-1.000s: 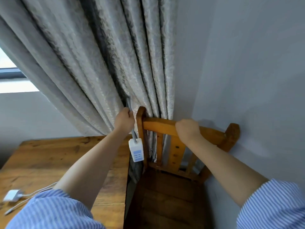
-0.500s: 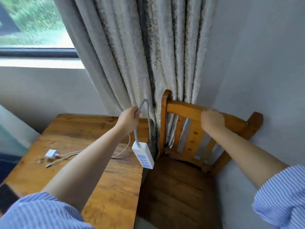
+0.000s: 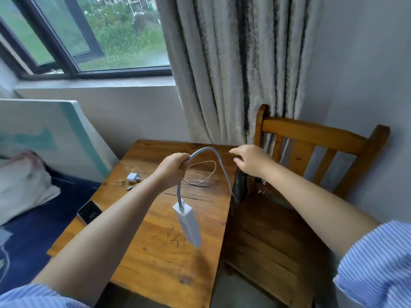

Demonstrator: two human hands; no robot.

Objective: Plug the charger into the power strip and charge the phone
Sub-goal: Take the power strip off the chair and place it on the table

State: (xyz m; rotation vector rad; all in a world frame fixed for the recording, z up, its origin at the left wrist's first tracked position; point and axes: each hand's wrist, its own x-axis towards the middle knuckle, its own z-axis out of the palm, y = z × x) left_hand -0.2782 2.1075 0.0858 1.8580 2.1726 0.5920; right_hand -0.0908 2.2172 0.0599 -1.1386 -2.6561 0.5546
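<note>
My left hand [image 3: 172, 171] grips the grey cord [image 3: 219, 161] of a white power strip [image 3: 188, 223], which dangles tilted above the wooden table [image 3: 160, 252]. The cord arches right and drops down between table and chair. My right hand [image 3: 250, 161] hovers with loose fingers by the cord's arch, holding nothing. A white charger [image 3: 132, 177] with its thin cable [image 3: 206, 174] coiled lies on the far part of the table. A phone [image 3: 89, 212] with a dark screen lies at the table's left edge.
A wooden chair [image 3: 311, 138] stands right of the table, against the grey wall. Grey curtains [image 3: 222, 63] hang behind it, next to a window [image 3: 89, 34]. A bed with a blue cover [image 3: 26, 236] and a white pillow [image 3: 22, 185] lies at the left.
My left hand has pulled the power strip out from beside the chair and over the table. My right hand has let go of the chair's top rail and moved left. The view has swung left.
</note>
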